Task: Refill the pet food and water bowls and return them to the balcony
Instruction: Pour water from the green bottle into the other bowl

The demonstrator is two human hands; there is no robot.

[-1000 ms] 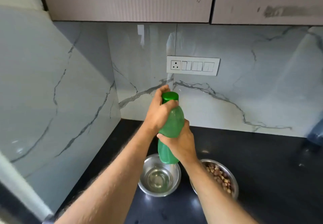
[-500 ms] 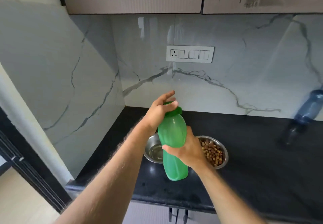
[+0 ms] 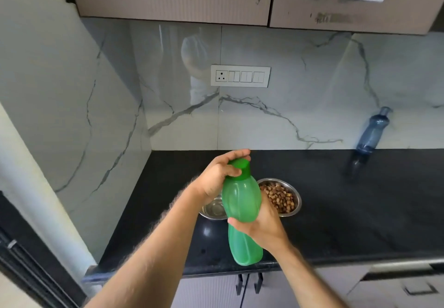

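while the right hand (image 3: 260,226) grips the green bottle (image 3: 242,211) at its waist, the left hand (image 3: 219,175) curls round its cap (image 3: 240,168). right of it on the counter (image 3: 336,211), the food bowl (image 3: 282,197) holds kibble; the water bowl (image 3: 213,209) appears watered. the balcony return remains.

Both forearms bare, reaching forward from the lower edge of view and converging at centre. Left hand (image 3: 217,178) raised, fingers and thumb curled over the cap (image 3: 240,167) of the bottle (image 3: 241,202). Right hand (image 3: 260,227) lower, palm turned left, fingers wrapped round the bottle's middle, thumb across the near side. Right wrist slightly bent.
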